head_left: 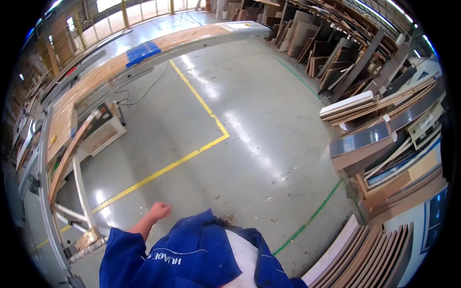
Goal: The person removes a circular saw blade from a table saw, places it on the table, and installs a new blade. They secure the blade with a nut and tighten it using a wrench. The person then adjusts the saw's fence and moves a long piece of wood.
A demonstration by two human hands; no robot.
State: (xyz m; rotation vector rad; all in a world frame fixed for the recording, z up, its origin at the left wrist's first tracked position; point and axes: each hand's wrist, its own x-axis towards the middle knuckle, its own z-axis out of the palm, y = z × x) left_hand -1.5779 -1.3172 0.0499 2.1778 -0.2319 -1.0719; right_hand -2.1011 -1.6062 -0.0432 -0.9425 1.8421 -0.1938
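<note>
Left hand (159,210) — fisted, empty | concrete floor (230,144) beneath | saw table (72,125) well apart

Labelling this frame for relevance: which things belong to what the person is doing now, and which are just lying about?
In hand or nearest:
- left hand, closed in a loose fist, holding nothing
- long saw table beside it
- wooden strip leaning on that table

Just about:
- stacked boards at right
- upright panels at lower right
- yellow floor line
- blue pad on the far table
</note>
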